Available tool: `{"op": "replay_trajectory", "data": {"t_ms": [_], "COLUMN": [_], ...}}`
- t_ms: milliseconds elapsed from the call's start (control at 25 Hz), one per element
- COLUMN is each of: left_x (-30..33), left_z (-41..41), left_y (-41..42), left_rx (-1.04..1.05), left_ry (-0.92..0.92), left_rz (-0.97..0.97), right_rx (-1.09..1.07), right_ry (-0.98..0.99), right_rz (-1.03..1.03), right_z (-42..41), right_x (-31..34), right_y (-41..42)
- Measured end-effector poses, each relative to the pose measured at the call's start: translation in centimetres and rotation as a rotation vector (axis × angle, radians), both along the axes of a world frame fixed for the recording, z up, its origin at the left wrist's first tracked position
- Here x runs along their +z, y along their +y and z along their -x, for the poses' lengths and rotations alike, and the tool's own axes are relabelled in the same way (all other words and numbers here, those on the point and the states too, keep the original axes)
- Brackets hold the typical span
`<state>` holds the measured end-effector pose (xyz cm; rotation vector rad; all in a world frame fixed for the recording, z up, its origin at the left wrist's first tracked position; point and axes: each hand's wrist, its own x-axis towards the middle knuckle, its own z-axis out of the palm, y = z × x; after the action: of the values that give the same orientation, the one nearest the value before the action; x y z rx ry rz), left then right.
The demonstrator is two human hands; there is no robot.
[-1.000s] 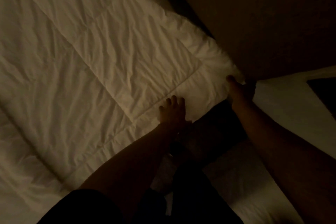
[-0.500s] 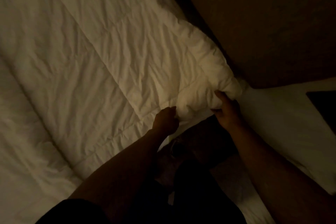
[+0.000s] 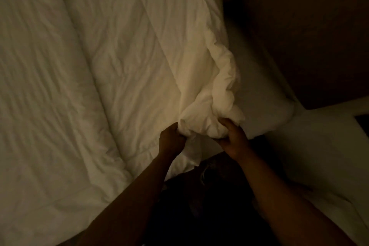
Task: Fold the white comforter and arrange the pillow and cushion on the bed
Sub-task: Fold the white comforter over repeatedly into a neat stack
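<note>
My left hand (image 3: pixel 171 139) and right hand (image 3: pixel 233 139) are both fisted on one bunched corner of the white comforter (image 3: pixel 127 70), forearms reaching up from below. The comforter lies on the bed (image 3: pixel 311 146), its long folds running away from me. Half a second ago the corner was flatter, the hands wider apart.

A dim bedroom: white comforter (image 3: pixel 119 66) spread over a bed (image 3: pixel 265 94) beside a dark wall (image 3: pixel 299 16)
</note>
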<state>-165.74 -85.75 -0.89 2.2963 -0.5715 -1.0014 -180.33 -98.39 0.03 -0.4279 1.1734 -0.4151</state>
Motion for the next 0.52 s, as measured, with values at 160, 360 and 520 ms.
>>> {"op": "replay_trajectory", "data": {"t_ms": [160,360,520], "left_x": [1.1,1.6,3.1], "left_z": [-4.3,-7.9,-9.1], "left_y": [6.8,13.1,13.8], "left_rx": [0.119,0.294,0.392], "left_ry": [-0.027,0.069,0.141], "left_rz": [0.024,0.07,0.112], "right_rx": [0.096,0.189,0.292], "right_ry": [-0.084,-0.164,-0.18], "right_rz": [0.036,0.04,0.051], "right_z": [-4.9,-9.6,-12.2], "right_x": [1.1,2.5,3.4], "right_y": [6.0,11.1,12.3]}}
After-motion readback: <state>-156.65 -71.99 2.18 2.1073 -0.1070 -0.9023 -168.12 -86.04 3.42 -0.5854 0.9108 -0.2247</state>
